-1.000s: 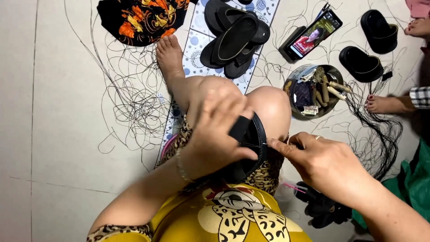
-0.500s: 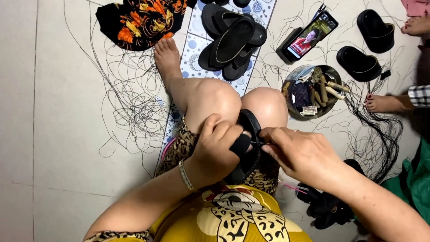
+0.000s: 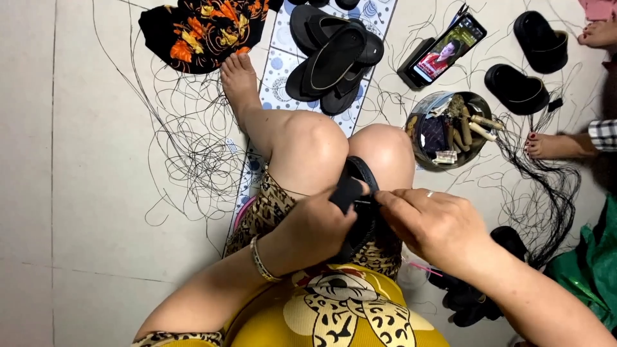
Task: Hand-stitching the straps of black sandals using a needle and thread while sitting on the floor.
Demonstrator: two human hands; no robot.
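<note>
L hand (image 3: pixel 318 225): grip clamped on the black sandal (image 3: pixel 360 193), thumb over its strap, sole wedged between the knees. Vs 1 s ago the hand sits lower and nearer the body; more of the sandal's curved edge now shows above it.

R hand (image 3: pixel 437 222): fingertips pinched together at the strap's edge, touching the sandal. What they pinch is too small to tell, poss. needle or thread. This hand has closed in from the right since 1 s ago; both hands now meet on the strap. Judgement: work is at the fine stage on the strap, not repositioning.

Beyond the knees, on the floor: round tin (image 3: pixel 450 132) of small tools, just right of the knee. Loose black thread (image 3: pixel 193 160) strewn left. Further: stack of black sandals (image 3: pixel 334 58) on a patterned mat (image 3: pixel 276 83), phone (image 3: pixel 447 51), two more black sandals (image 3: pixel 530 64) far right. Another person's foot (image 3: pixel 553 146) at right edge. All unchanged.
</note>
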